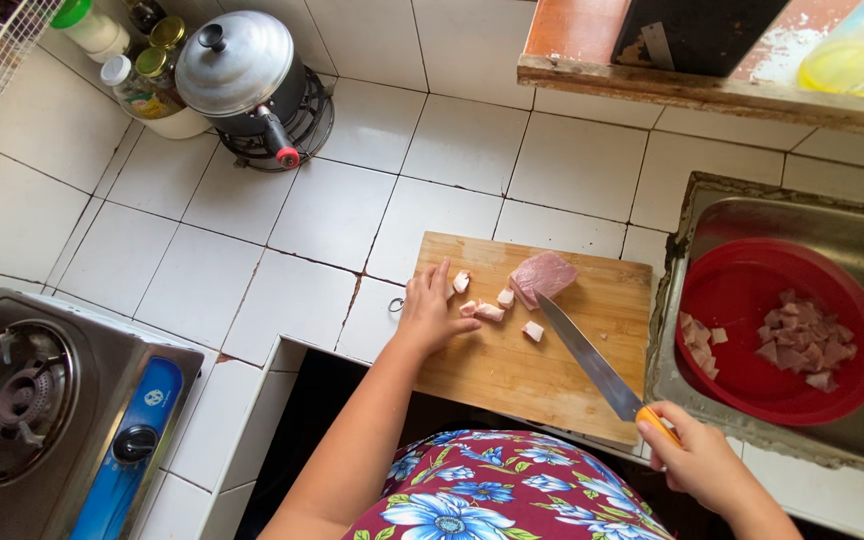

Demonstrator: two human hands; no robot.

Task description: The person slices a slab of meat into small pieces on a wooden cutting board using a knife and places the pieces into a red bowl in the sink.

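Meat chunk (542,276) partly cubed; my right hand (704,466) grips the knife (592,362), left hand (430,316) open on cut pieces (490,311).

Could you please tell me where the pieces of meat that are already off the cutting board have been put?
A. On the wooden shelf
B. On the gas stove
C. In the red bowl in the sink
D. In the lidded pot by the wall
C: a heap of cut meat pieces lies inside the red bowl, which sits in the metal sink right of the cutting board.
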